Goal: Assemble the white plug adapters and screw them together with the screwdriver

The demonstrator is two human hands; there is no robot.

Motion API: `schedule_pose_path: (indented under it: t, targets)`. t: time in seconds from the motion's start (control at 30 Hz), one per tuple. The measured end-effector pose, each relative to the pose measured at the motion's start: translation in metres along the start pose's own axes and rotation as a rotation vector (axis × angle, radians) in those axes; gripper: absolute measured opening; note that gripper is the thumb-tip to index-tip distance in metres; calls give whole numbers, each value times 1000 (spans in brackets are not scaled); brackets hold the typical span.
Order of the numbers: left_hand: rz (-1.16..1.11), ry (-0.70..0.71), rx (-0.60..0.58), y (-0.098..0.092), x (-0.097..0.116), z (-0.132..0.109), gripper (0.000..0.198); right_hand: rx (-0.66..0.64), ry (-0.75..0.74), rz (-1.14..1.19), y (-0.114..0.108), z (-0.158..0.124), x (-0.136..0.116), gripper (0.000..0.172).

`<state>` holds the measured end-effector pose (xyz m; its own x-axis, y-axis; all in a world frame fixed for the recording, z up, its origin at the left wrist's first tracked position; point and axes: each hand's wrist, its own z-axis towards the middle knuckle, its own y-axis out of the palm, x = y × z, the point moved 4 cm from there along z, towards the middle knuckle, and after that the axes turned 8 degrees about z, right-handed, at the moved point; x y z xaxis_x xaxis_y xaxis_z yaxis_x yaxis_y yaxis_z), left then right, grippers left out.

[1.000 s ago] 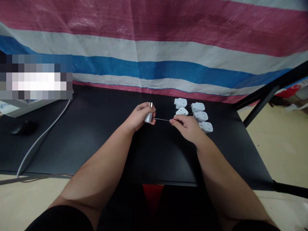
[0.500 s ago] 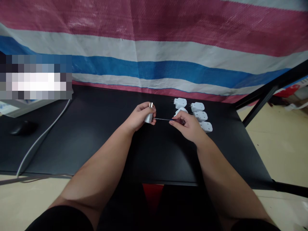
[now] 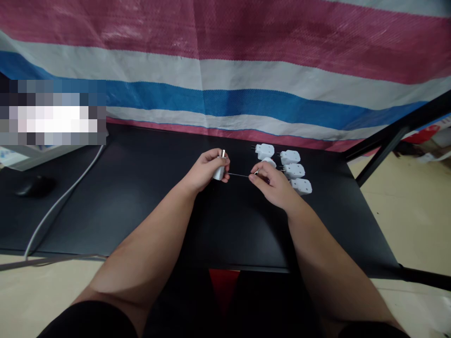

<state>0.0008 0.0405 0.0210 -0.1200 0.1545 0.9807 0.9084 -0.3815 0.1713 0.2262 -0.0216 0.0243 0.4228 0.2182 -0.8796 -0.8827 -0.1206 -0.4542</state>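
My left hand [image 3: 204, 169] is closed around a white plug adapter [image 3: 219, 172] with a metal prong sticking up from it. A thin screwdriver [image 3: 239, 175] lies level between my hands, its tip against the adapter's side. My right hand [image 3: 273, 185] pinches the screwdriver's handle end with fingers closed. Both hands hover just above the black table [image 3: 141, 197], near its back middle.
Several white plug adapters [image 3: 289, 169] sit in two rows right behind my right hand. A striped red, white and blue tarp [image 3: 225, 70] hangs behind the table. A dark mouse [image 3: 33, 187] and a white cable [image 3: 70, 188] lie at the left. A black frame bar [image 3: 394, 136] slants at the right.
My right fingers have shifted slightly on the screwdriver handle, as if turning it. My left hand and the adapter have barely moved.
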Motion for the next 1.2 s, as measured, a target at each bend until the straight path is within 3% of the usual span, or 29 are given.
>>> schedule_pose_path:
  t: [0.17, 0.5, 0.7, 1.2]
  targets:
    - [-74, -66, 67, -5, -2, 2, 28, 67, -50, 33, -6, -1, 5, 21]
    - [-170, -115, 128, -9, -2, 3, 28, 216, -131, 93, -5, -4, -2, 26]
    - [-185, -127, 123, -6, 0, 2, 30, 208, -198, 101, 2, -7, -8, 25]
    - [-161, -116, 120, -6, -2, 3, 28, 202, -166, 114, 2, -6, -2, 26]
